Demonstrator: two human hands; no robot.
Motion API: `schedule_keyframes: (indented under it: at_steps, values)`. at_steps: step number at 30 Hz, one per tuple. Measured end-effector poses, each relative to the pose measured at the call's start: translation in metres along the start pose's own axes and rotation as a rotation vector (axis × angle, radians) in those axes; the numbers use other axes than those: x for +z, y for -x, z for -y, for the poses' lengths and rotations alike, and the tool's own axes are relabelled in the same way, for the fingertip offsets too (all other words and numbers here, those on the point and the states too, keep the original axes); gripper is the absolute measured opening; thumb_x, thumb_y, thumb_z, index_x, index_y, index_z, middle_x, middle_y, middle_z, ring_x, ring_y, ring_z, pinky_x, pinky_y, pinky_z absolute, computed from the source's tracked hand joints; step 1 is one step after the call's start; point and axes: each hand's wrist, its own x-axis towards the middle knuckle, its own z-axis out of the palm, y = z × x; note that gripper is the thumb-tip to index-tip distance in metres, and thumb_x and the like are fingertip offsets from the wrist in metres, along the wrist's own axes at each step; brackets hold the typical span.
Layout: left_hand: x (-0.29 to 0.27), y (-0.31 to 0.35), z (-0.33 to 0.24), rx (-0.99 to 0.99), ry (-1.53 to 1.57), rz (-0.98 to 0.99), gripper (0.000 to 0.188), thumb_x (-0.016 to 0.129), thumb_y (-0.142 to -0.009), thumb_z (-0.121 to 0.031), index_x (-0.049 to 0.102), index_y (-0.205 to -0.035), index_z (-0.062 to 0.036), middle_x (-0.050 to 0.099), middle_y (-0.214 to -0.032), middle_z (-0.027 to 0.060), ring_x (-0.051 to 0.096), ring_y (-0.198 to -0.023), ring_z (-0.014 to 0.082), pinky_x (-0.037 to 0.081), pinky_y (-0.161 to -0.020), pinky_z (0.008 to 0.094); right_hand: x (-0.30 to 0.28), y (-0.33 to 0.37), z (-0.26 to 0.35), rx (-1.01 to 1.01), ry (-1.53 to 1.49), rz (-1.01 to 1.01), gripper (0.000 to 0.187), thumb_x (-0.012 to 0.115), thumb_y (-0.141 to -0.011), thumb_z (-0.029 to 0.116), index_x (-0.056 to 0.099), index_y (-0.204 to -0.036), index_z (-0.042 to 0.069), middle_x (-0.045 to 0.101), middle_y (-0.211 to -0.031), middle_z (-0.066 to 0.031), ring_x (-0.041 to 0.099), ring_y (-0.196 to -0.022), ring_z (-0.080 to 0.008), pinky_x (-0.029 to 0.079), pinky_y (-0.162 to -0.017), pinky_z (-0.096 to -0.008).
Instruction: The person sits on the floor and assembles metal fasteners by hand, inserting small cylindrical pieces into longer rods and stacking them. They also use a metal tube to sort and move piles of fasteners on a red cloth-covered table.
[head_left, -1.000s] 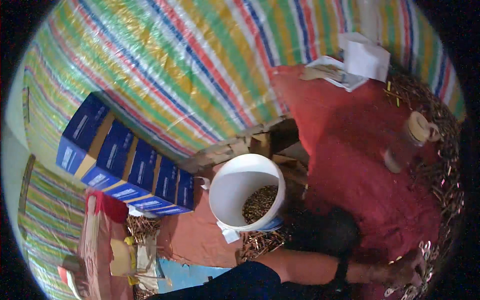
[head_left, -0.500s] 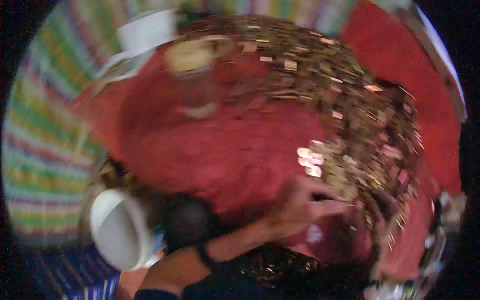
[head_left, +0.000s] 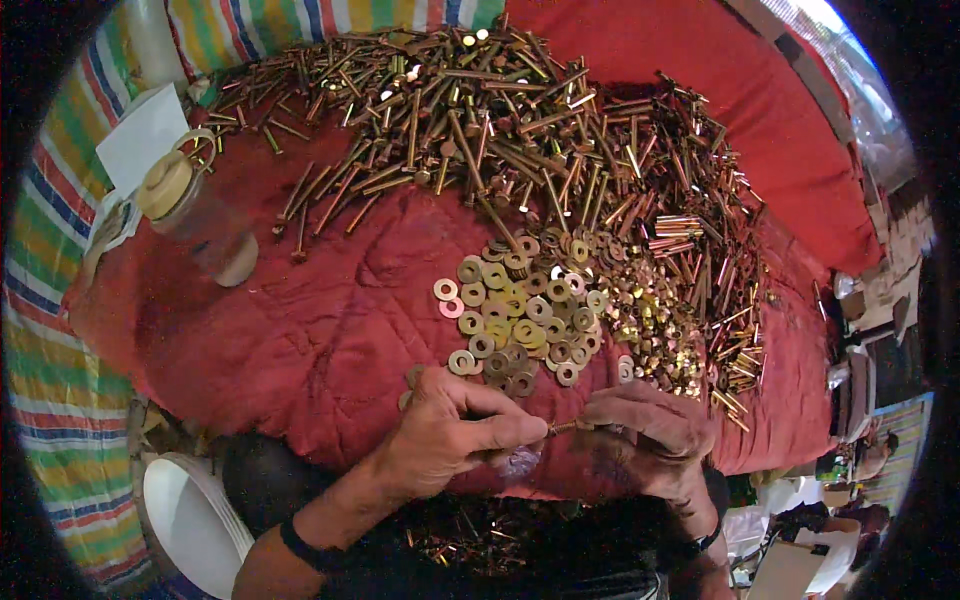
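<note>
A short threaded length of a bolt (head_left: pixel 562 428) shows between my two hands, over the near edge of the red cloth. My left hand (head_left: pixel 445 437) pinches one end of it between thumb and forefinger. Around the other end the fingers of my right hand (head_left: pixel 655 432) are closed; they cover much of it, so I cannot tell whether a nut or washer is on it. Just beyond my hands lies a spread of flat round washers (head_left: pixel 515 310). To their right is a heap of small shiny nuts (head_left: pixel 655 315).
Long loose bolts (head_left: pixel 470 110) are piled along the far and right parts of the red cloth (head_left: pixel 320 340). A clear jar with a yellowish lid (head_left: pixel 165 187) lies at the left. A white bucket (head_left: pixel 185 515) sits at the lower left. More small metal pieces (head_left: pixel 470 535) lie near my lap.
The view has turned and is sharper now. My left hand was out by the heap at the right; now it is nearer me, and both hands meet at the bolt.
</note>
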Motion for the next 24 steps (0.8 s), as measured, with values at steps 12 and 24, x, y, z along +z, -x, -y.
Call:
schedule_keyframes:
  at_steps: [12,24]
  values:
    - [0.001,0.005,-0.005,-0.007,-0.059,0.022,0.018,0.077,-0.094,-0.013,0.08,-0.093,0.0039,0.072,-0.073,0.0035,0.058,-0.058,0.0069,0.043,-0.053,0.0246,0.0,0.008,-0.006,-0.107,0.16,0.135,0.034,0.08,-0.082,0.006,0.075,-0.116,0.009,0.075,-0.106,-0.0079,0.074,-0.09,-0.0272,0.06,-0.077,-0.0345]
    - [0.003,0.004,-0.001,0.268,-0.278,-0.033,0.014,0.075,-0.093,-0.009,0.082,-0.101,0.0003,0.08,-0.091,0.008,0.071,-0.082,0.0085,0.056,-0.075,0.0263,-0.005,0.003,0.006,0.357,-0.176,-0.027,0.037,0.079,-0.089,0.031,0.072,-0.104,-0.002,0.071,-0.084,-0.0089,0.07,-0.072,-0.0196,0.054,-0.065,-0.0332]
